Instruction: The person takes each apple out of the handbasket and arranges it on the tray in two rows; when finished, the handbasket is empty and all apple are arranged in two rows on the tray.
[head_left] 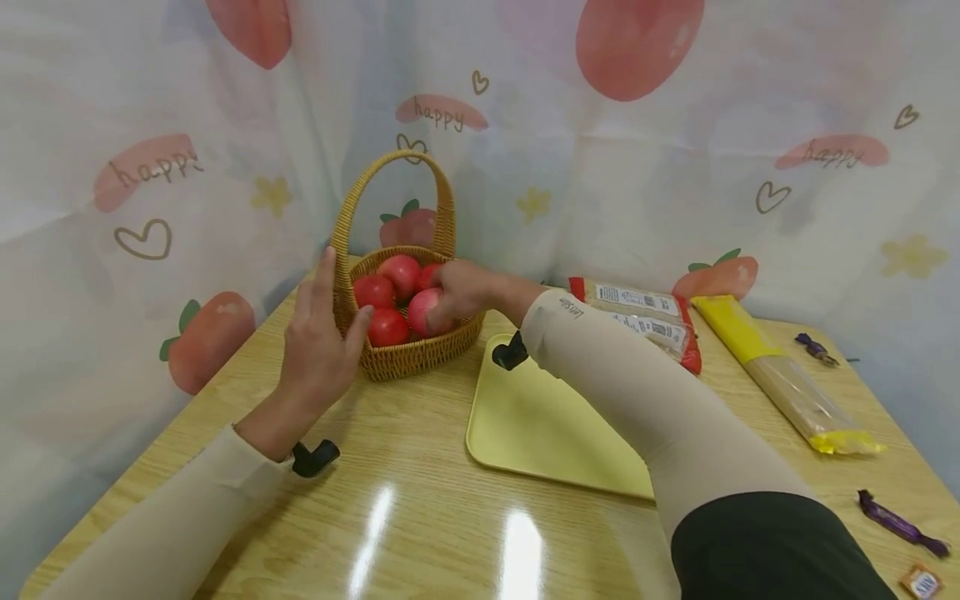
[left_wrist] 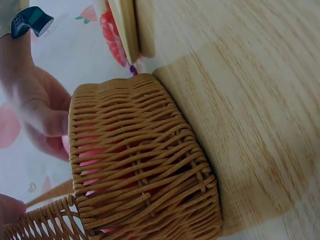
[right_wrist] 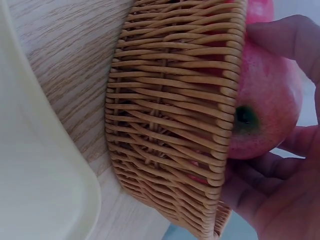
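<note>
A wicker basket (head_left: 412,358) with a tall arched handle stands at the back left of the table, holding several red apples (head_left: 388,327). My right hand (head_left: 467,287) reaches over its right rim and grips a pinkish apple (right_wrist: 272,95), thumb on one side and fingers round the other. That apple sits at rim height, partly behind the wicker wall in the right wrist view. At the basket's left side, my left hand (head_left: 318,342) rests by the base of the handle with fingers straight. Only a fingertip of it shows beside the handle in the left wrist view.
A yellow tray (head_left: 555,433) lies right of the basket, partly under my right forearm. Behind it are red-edged food packets (head_left: 637,312). Farther right lie a yellow-ended noodle pack (head_left: 787,383) and wrapped candies (head_left: 900,523). A printed curtain (head_left: 637,183) hangs behind the table.
</note>
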